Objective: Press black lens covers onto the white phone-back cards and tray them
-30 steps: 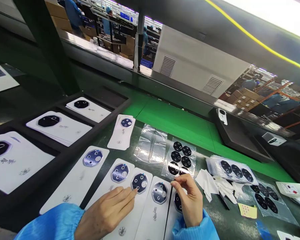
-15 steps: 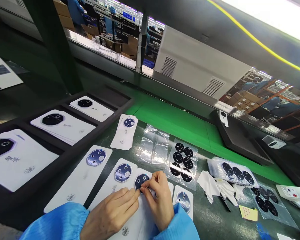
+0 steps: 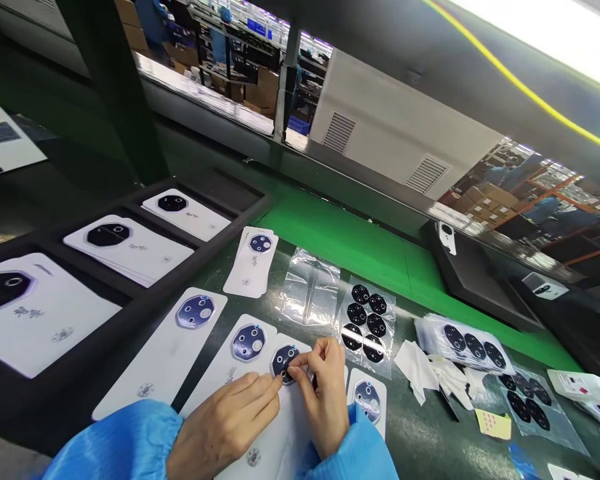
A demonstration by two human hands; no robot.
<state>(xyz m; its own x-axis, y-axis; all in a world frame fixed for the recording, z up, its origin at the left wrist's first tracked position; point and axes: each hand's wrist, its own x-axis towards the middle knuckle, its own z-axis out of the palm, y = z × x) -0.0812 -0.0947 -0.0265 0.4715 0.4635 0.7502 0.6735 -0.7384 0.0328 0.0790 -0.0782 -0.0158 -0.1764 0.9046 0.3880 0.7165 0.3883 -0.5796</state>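
Lying beneath the fingers of both hands, the white panel with its dark octagonal disc seems light, stiff and slick, best held by its long edges. The right hand's thumb and forefinger nearly meet at the disc; whether they clamp anything, I cannot tell. The left hand's fingers lie together, thumb hidden. Beyond the fingers, a clear sheet rests on the bench.

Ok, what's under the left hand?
Two white panels, side by side, run beneath the left hand. Their dark eight-sided patches show beyond its fingers, one partly hidden. The panel surface directly under the hand is covered.
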